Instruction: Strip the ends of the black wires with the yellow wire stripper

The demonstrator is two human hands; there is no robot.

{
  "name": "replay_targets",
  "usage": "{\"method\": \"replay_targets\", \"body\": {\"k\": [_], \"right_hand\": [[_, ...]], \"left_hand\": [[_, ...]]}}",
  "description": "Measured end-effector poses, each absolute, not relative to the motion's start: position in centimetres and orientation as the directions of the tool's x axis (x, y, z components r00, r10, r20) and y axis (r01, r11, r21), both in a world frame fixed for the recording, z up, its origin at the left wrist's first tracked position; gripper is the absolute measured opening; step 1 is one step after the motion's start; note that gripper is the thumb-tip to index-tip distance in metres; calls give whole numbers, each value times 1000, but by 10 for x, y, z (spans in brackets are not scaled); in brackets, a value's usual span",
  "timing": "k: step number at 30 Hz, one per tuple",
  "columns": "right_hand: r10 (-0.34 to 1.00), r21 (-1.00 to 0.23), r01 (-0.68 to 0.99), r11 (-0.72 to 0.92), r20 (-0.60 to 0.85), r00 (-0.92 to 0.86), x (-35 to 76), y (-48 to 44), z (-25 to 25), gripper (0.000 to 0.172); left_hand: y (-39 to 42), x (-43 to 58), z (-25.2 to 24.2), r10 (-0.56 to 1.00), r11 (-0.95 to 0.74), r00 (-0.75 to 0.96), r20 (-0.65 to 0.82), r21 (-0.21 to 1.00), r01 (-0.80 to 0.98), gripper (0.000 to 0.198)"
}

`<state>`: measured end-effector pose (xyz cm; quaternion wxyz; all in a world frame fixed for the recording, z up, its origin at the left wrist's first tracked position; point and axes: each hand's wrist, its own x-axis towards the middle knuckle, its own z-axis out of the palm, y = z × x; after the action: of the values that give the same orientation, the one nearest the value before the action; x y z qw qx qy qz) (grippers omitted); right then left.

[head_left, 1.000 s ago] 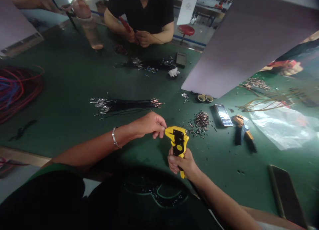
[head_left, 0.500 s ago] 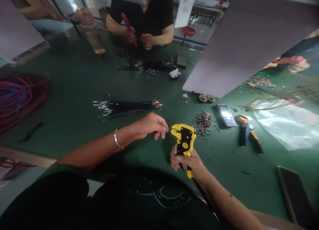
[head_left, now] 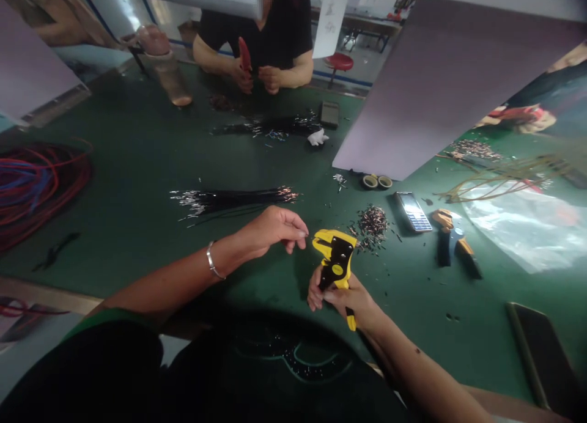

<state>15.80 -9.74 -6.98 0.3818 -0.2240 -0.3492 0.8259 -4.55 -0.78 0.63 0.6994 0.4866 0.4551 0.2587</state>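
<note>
In the head view my left hand (head_left: 280, 227) is closed in a pinch. A tiny end of wire (head_left: 308, 235) shows at its fingertips; the rest of it is hidden. My right hand (head_left: 338, 293) is wrapped around the grip of a yellow and black wire stripper (head_left: 338, 258). The stripper's jaws point left at the pinching fingers, a small gap away. Behind my left hand lies a bundle of black wires (head_left: 229, 198) with silvery ends on the left and copper ends on the right. A heap of small cut scraps (head_left: 372, 221) sits just right of the stripper.
Right of the scraps lie a keypad phone (head_left: 413, 211), orange-handled pliers (head_left: 452, 236) and a clear plastic bag (head_left: 527, 227). A dark smartphone (head_left: 541, 349) is near the right edge. Coiled red and blue wire (head_left: 36, 191) lies left. Opposite, a co-worker's hand holds a red tool (head_left: 244, 55).
The stripper has tilted slightly and its handles have spread a little. Less wire shows between my left fingertips and the jaws. The view has shifted slightly.
</note>
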Motion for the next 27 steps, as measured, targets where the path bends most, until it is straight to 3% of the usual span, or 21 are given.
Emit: {"method": "replay_targets", "body": {"k": [14,27], "right_hand": [[751,-693,-509,-511,-71,-657,156,-97,-66,25],[741,-705,-476,-526,-105,-663,157,-98,-61,24]], "left_hand": [[-11,-40,-10,820,426,421,-387,905,2,14],[-11,-39,-9,843,357,428,-327,934,10,6]]}}
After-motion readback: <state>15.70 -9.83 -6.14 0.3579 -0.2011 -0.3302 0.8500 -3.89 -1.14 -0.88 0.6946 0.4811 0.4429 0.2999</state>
